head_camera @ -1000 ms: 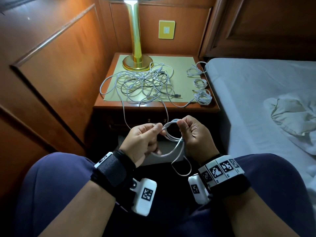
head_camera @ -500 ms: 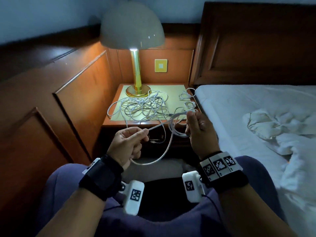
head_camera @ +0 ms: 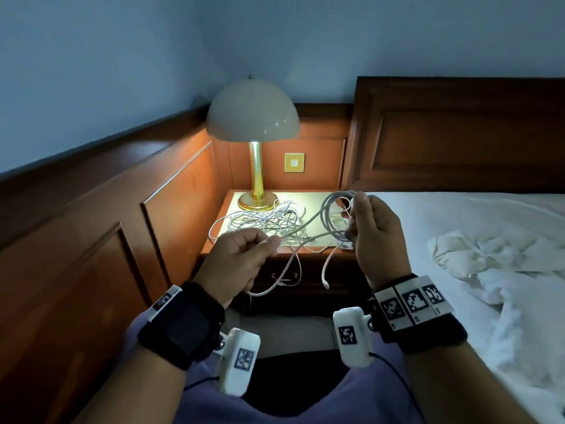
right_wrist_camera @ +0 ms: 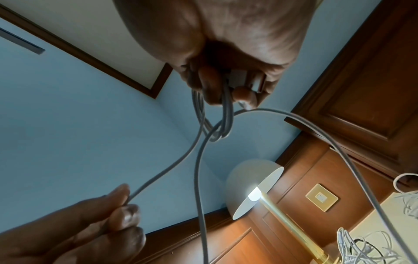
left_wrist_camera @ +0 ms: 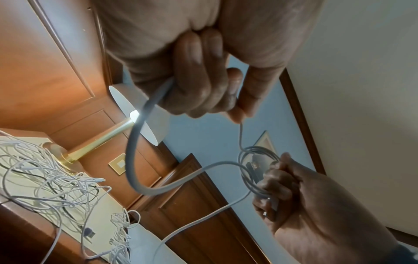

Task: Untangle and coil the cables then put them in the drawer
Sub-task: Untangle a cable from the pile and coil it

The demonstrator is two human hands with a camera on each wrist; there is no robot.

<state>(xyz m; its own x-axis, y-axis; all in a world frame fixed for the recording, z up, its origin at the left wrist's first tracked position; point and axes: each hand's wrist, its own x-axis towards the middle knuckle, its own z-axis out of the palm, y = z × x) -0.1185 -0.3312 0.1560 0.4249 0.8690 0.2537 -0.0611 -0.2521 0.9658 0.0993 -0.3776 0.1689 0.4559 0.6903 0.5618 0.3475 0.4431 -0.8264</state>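
My right hand (head_camera: 358, 216) grips a small coil (head_camera: 335, 211) of white cable, raised in front of the nightstand (head_camera: 204, 253). One strand runs from the coil to my left hand (head_camera: 271, 242), which pinches it between thumb and fingers. Slack loops below my left hand and a loose end (head_camera: 325, 279) dangles under the coil. In the left wrist view the left hand (left_wrist_camera: 228, 101) holds the strand (left_wrist_camera: 133, 160) leading to the coil (left_wrist_camera: 255, 171). The right wrist view shows the right hand (right_wrist_camera: 226, 87) curled round the loops (right_wrist_camera: 218, 123). A tangle of white cables (head_camera: 260, 222) lies on the nightstand top. The drawer front (head_camera: 305, 275) looks closed.
A lit lamp (head_camera: 253, 123) stands at the back of the nightstand. Small coiled cables (left_wrist_camera: 120, 225) lie at its right edge. A bed (head_camera: 464, 215) with a crumpled sheet (head_camera: 489, 264) is on the right. Wooden wall panels (head_camera: 91, 228) close in the left.
Both hands have risen toward the nightstand and moved apart. The right hand lifted the coil higher, the left drew its strand out to the left. The head view tilted upward.
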